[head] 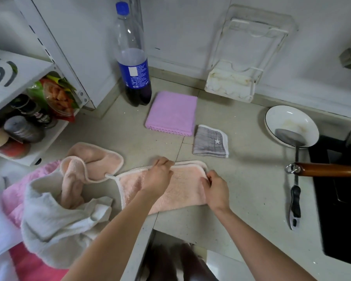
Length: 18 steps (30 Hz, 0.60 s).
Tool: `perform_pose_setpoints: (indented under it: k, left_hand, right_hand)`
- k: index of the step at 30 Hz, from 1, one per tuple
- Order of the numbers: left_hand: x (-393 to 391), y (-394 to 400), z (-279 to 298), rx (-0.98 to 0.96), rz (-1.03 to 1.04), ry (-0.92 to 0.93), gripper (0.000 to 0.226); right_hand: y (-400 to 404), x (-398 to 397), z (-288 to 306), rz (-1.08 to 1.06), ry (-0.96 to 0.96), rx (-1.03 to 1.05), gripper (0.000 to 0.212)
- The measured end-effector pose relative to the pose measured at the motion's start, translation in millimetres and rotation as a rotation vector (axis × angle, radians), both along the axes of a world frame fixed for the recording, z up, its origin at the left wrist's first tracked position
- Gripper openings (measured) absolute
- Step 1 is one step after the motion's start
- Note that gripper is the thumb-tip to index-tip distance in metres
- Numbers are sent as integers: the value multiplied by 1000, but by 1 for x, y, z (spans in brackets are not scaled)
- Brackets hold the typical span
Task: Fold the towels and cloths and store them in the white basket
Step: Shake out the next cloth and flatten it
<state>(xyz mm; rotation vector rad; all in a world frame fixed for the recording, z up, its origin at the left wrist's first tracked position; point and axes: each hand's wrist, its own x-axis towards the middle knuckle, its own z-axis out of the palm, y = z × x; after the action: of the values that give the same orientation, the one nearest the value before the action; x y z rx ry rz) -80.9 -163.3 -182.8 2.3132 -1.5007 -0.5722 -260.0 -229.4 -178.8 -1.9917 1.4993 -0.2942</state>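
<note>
My right hand (215, 189) pinches the peach towel's (182, 189) right end; my left hand (160, 175) grips its far edge (long axis left–right).

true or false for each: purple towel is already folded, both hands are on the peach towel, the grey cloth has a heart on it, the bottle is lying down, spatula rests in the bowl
1. The purple towel is folded. True.
2. Both hands are on the peach towel. True: the left hand pinches its far edge, the right hand its right end.
3. The grey cloth has a heart. False: it shows a white star.
4. The bottle lies down. False: it stands upright by the wall.
5. The spatula rests in the bowl. True.
</note>
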Motion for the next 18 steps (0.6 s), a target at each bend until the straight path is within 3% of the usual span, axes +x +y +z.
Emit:
perform_pose_setpoints:
  k: [4, 13, 18]
  left_hand:
    - [4, -11, -5, 1, 45, -31, 21]
    - [-4, -18, -17, 11, 175, -206, 29]
    - [-4, -19, -27, -62, 192, -270, 26]
  right_hand:
    - [-7, 1, 2, 113, 99, -54, 20]
    - [-11, -2, -3, 132, 108, -53, 27]
    - [-22, 11, -2, 136, 335, -166, 26]
